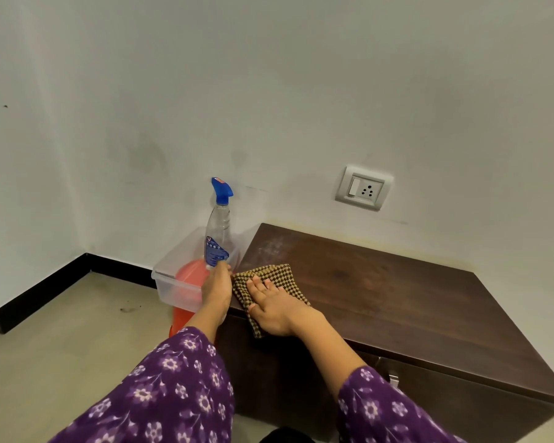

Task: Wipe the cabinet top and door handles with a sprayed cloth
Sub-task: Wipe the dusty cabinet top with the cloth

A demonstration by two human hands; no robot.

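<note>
1. The spray bottle (218, 231) was gripped at its base by the left hand (217, 287), over the clear plastic tub (167, 276); a tip or drop was judged likely if released off balance.
2. The cloth (271, 282) was pressed flat under the open right hand (275, 306) at the cabinet top (397, 292) left edge; it could slide off.
3. The tub was seen to hold a red-orange item (189, 276), not identifiable.
4. One door handle (394, 378) was visible, apparently not yet wiped.
</note>
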